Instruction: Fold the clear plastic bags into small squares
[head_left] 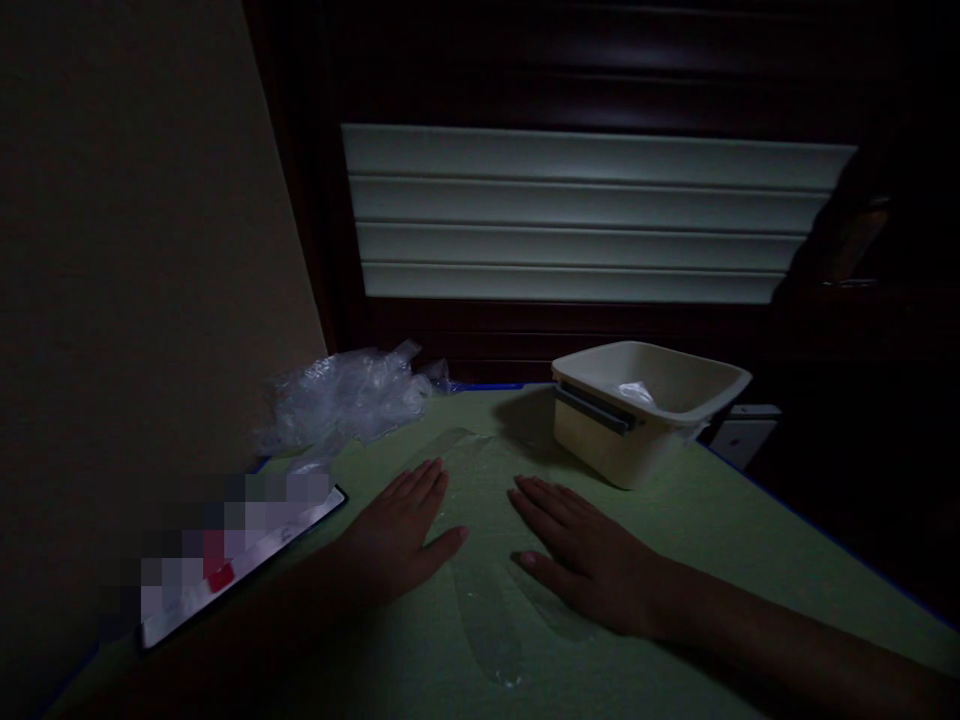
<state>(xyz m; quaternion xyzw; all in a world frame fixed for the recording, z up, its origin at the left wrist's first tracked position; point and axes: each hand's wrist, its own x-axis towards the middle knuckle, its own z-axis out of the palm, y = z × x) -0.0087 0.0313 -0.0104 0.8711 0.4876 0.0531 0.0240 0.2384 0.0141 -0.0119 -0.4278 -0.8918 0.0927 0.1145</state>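
Note:
A thin clear plastic bag lies flat on the green tabletop, its outline faint in the dim light. My left hand rests palm down on the bag's left side, fingers stretched forward and thumb out to the right. Opposite it, my right hand presses flat on the right side, fingers extended and thumb apart. Neither hand grips anything. Between the two hands runs a strip of the bag, and its handle-like lower part reaches toward me.
A heap of crumpled clear plastic bags sits at the back left. Below it a lit screen lies, partly blurred out. A cream bin with a grey handle stands at the back right, something clear inside. Beyond it is a white box.

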